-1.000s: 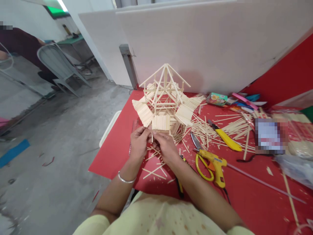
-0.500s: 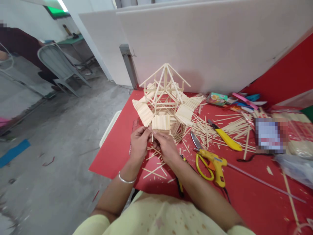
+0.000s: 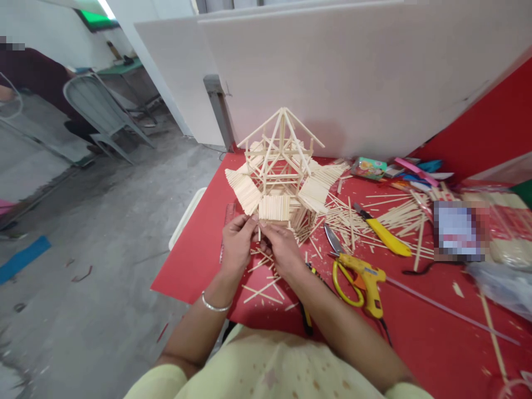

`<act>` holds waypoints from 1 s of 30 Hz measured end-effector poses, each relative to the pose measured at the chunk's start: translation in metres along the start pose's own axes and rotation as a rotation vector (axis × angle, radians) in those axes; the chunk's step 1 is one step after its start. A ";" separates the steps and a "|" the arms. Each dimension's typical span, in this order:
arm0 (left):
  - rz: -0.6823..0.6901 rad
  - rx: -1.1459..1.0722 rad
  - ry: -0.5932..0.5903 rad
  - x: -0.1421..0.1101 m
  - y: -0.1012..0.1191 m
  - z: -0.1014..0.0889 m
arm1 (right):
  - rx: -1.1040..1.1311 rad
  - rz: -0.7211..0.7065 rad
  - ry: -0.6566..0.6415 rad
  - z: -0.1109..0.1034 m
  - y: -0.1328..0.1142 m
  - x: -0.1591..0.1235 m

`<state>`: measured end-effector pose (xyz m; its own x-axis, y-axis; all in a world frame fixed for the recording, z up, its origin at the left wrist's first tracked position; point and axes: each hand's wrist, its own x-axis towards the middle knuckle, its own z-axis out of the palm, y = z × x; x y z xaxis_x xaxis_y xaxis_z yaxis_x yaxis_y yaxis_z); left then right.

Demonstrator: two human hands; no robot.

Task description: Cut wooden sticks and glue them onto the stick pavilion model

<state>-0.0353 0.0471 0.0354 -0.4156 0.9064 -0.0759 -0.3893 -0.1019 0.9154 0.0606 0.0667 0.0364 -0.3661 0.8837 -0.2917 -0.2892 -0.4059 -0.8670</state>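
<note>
A model house of thin wooden sticks [image 3: 281, 169] stands on the red table [image 3: 195, 260], with a peaked open roof frame and slatted panels around its base. My left hand [image 3: 235, 244] and my right hand [image 3: 281, 247] meet just below the front panel, fingers pinched together on a short wooden stick [image 3: 258, 232] held upright between them. A silver bangle sits on my left wrist. Loose sticks [image 3: 261, 277] lie scattered under my hands.
A yellow glue gun [image 3: 366, 280] and yellow-handled scissors [image 3: 343, 271] lie right of my hands, a yellow knife [image 3: 384, 235] beyond. More sticks and coloured packets fill the right side. A white board stands behind. A grey chair [image 3: 100, 113] and a seated person are at far left.
</note>
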 end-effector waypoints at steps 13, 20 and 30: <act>0.000 0.014 0.006 0.000 0.000 -0.002 | 0.014 -0.002 0.017 0.002 0.002 0.000; -0.003 0.027 -0.001 0.001 0.000 -0.002 | 0.009 -0.013 0.006 0.001 0.004 0.001; 0.006 0.039 0.002 0.001 -0.001 -0.004 | 0.012 -0.014 0.007 0.001 0.004 0.001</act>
<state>-0.0387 0.0466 0.0326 -0.4198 0.9048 -0.0714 -0.3550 -0.0913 0.9304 0.0579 0.0657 0.0330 -0.3552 0.8912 -0.2822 -0.3046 -0.3957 -0.8664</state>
